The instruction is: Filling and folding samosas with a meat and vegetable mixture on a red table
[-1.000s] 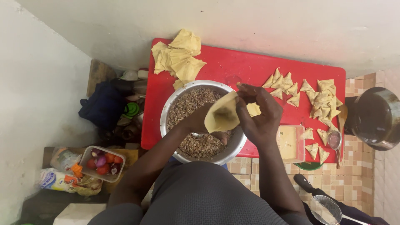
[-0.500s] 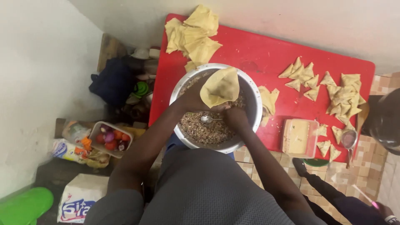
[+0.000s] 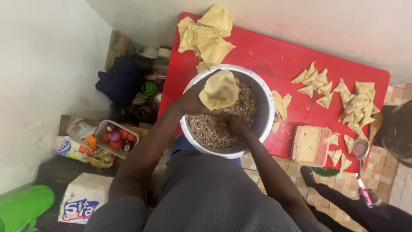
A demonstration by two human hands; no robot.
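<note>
Red surface [image 3: 274, 56] carries a metal bowl [image 3: 267, 103] of brown filling [image 3: 206, 129] at centre. Left hand [image 3: 193, 101] fingers pinch a pale dough cone [image 3: 219, 89] above it; right hand [image 3: 231, 124] fingers dig into filling. Folded triangles [image 3: 343, 96] lie right.

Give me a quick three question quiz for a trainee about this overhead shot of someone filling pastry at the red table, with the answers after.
1. True or false: the left hand holds a dough sheet shaped like a cone above the metal bowl.
2. Where is the right hand? A) on the folded triangles B) down in the filling inside the bowl C) on the tub of vegetables
3. Fill in: the stack of unfilled dough sheets lies at the table's far ____ corner in this view.

Key: 1 true; 2 B; 3 left. The folded triangles lie on the red table, to the right of the bowl.
</note>
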